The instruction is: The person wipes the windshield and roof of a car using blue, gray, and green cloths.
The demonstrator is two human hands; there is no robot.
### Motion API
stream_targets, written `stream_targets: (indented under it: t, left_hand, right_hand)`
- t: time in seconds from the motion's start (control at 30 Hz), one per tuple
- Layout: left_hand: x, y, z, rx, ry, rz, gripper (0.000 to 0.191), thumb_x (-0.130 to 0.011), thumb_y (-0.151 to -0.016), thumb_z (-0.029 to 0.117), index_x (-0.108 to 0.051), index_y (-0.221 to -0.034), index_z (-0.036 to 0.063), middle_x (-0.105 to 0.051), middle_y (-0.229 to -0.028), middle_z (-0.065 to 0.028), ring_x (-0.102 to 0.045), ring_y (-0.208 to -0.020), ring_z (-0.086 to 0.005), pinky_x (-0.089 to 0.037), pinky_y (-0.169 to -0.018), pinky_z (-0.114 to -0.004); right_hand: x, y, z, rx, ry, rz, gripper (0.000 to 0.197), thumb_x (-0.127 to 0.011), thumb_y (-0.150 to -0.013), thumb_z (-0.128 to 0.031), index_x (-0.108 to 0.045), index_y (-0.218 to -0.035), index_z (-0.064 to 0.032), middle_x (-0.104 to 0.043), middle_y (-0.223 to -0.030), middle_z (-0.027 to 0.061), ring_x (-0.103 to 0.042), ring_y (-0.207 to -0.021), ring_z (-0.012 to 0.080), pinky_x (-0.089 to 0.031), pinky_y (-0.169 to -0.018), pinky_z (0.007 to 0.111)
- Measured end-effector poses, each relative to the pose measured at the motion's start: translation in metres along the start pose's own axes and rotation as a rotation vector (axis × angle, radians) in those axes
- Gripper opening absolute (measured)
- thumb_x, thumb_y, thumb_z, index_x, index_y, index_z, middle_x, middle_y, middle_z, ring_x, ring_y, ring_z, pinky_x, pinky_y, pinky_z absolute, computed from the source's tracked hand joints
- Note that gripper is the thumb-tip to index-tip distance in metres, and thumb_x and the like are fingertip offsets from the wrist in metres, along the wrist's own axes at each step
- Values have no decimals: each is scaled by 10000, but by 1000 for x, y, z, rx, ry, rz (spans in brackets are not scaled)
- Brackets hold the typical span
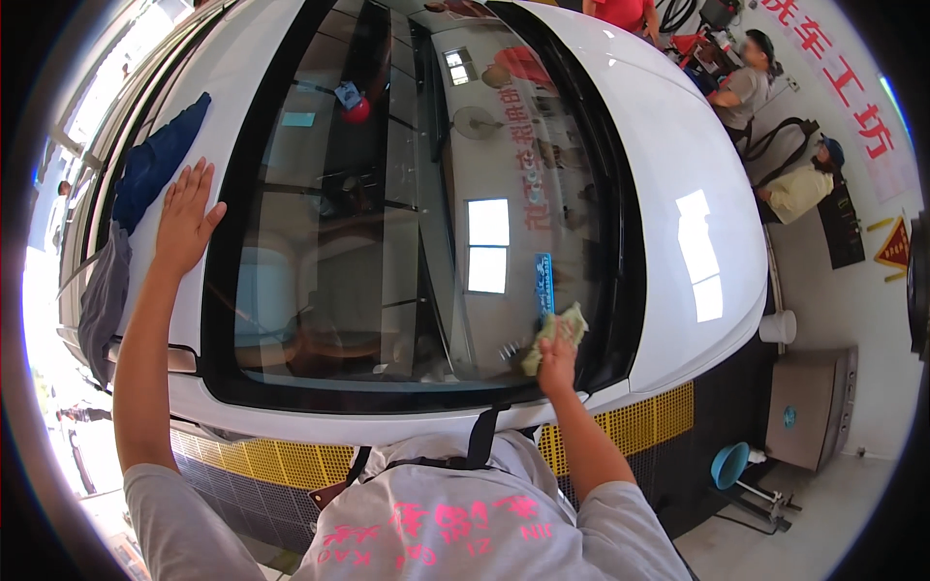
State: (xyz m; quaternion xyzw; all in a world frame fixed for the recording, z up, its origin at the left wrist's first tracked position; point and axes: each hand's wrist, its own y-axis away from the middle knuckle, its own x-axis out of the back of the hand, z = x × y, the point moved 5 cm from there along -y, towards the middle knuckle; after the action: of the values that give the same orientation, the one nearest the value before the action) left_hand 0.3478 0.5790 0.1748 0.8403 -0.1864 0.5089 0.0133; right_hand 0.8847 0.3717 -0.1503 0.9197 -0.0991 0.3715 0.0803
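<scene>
A white car stands before me, its windshield below my face and its hood to the right. My left hand rests flat on the white roof, fingers stretched out and thumb apart. Just beyond its fingertips lies a crumpled dark blue cloth. A grey cloth drapes over the roof left of my wrist. In my right hand is a yellow-green cloth, pressed to the lower right part of the glass, beside a blue strip bearing writing.
Several people stand past the hood, one in a red shirt and one in a yellow top. A metal cabinet, a white bucket and a blue basin are at the right. Yellow floor grating runs alongside the car.
</scene>
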Motion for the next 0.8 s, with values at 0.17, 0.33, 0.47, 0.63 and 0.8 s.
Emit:
stream_targets:
  t: [0.17, 0.33, 0.47, 0.63, 0.8]
  left_hand:
    - [-3, 1, 0, 30, -30, 1, 600, -360, -990, 475, -346, -1459, 101, -325, -1519, -112, -279, -1407, -313, -189, -1146, -427]
    - [3, -4, 8, 5, 27, 31, 590, -367, -993, 459, -348, -1457, 95, -335, -1514, -111, -291, -1400, -321, -197, -1142, -434]
    - [-5, -1, 1, -6, 52, 26, 578, -363, -999, 438, -335, -1467, 99, -329, -1519, -109, -286, -1406, -307, -194, -1145, -424]
    - [-1, 8, -1, 33, 35, 10, 590, -367, -996, 445, -335, -1465, 89, -331, -1518, -109, -280, -1410, -304, -190, -1148, -413]
    - [-3, -1, 0, 49, -10, 68, 640, -400, -967, 510, -367, -1443, 83, -347, -1506, -107, -285, -1403, -303, -195, -1141, -419]
  right_hand:
    - [-31, -13, -69, 66, 302, -87, 658, -546, -888, -321, -336, -1472, -105, -310, -1514, 166, -224, -1429, 333, -152, -1128, 540]
    - [-76, 52, -354, 1063, -215, -438, 393, -498, -875, -322, -585, -1220, -156, -483, -1391, 84, -378, -1335, 252, -171, -1134, 499]
    - [-84, 70, -380, 1238, -154, -317, 473, -488, -911, -324, -497, -1359, -175, -425, -1450, 91, -306, -1396, 243, -145, -1150, 514]
    - [-36, 38, -195, 681, 185, -179, 583, -624, -846, -233, -460, -1398, -144, -512, -1350, 182, -417, -1321, 342, -262, -1097, 538]
    - [-7, 54, -62, 307, 62, -122, 556, -544, -901, -195, -413, -1434, -106, -418, -1436, 207, -303, -1390, 372, -173, -1119, 556]
